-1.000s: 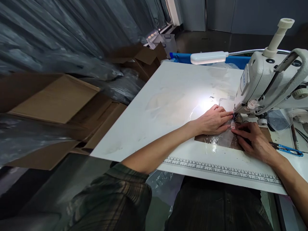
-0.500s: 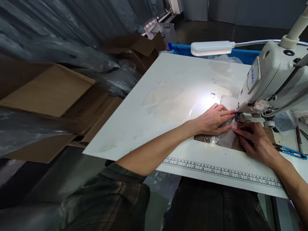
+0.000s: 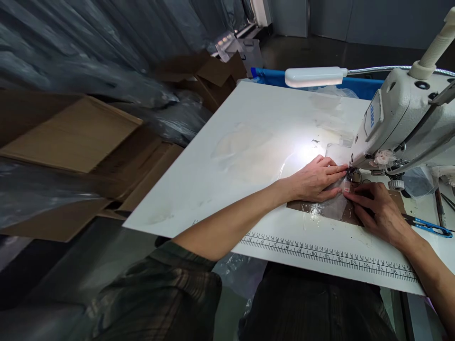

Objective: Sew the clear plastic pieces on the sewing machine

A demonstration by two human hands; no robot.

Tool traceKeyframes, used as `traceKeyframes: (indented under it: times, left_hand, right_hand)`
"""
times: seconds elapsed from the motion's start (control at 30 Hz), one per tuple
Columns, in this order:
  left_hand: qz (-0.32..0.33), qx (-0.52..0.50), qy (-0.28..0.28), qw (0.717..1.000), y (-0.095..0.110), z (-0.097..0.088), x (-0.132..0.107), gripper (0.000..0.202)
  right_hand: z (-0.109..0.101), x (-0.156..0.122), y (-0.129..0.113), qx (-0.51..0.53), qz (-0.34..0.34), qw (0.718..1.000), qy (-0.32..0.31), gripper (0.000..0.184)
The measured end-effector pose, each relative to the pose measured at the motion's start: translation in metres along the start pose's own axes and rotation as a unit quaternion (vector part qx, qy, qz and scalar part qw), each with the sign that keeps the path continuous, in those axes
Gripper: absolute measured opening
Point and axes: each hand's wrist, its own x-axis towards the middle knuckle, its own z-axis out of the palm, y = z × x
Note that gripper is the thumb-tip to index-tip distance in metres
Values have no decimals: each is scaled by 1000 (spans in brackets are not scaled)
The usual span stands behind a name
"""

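A piece of sheer white fabric (image 3: 334, 207) lies under the needle area of a white sewing machine (image 3: 394, 113). Fingers stretched out flat, my left hand (image 3: 318, 179) presses on the fabric just left of the presser foot (image 3: 351, 174). My right hand (image 3: 378, 208) is bent and closed at the fabric's right edge, its fingertips beside a small white label (image 3: 346, 188) with a reddish mark. What exactly those fingertips pinch is partly hidden. Beneath the fabric is a brown, shiny plate (image 3: 302, 205) on the table.
Blue thread snips (image 3: 432, 227) lie right of my right hand. A printed ruler (image 3: 320, 253) runs along the front edge of the white table (image 3: 220, 180). A lamp (image 3: 314, 76) hangs over the back. Cardboard boxes (image 3: 78, 132) stand at the left; a blue bin (image 3: 270, 76) is behind.
The view has shifted slightly, so the machine and lamp sit a little lower in the picture. Both hands keep nearly the same place on the fabric.
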Motion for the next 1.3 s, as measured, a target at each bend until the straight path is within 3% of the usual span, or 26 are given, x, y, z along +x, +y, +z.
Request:
traceKeyframes:
  times: [0.4, 0.57, 0.83, 1.1, 1.3]
  left_hand:
    - [8, 17, -6, 1000, 2, -2, 0, 49]
    - [6, 63, 35, 997, 7, 1, 1, 47]
    - [90, 20, 55, 994, 7, 6, 0, 34]
    - [85, 47, -16, 995, 10, -13, -6, 36]
    - [76, 90, -14, 993, 10, -11, -5, 44]
  right_hand:
    - [5, -2, 2, -2, 15, 1000, 16, 32]
    - [2, -2, 3, -13, -4, 1000, 10, 31]
    - [-1, -1, 0, -24, -1, 1000, -7, 32]
    - [1, -3, -1, -32, 23, 999, -21, 34]
    - [5, -2, -2, -70, 17, 997, -5, 35]
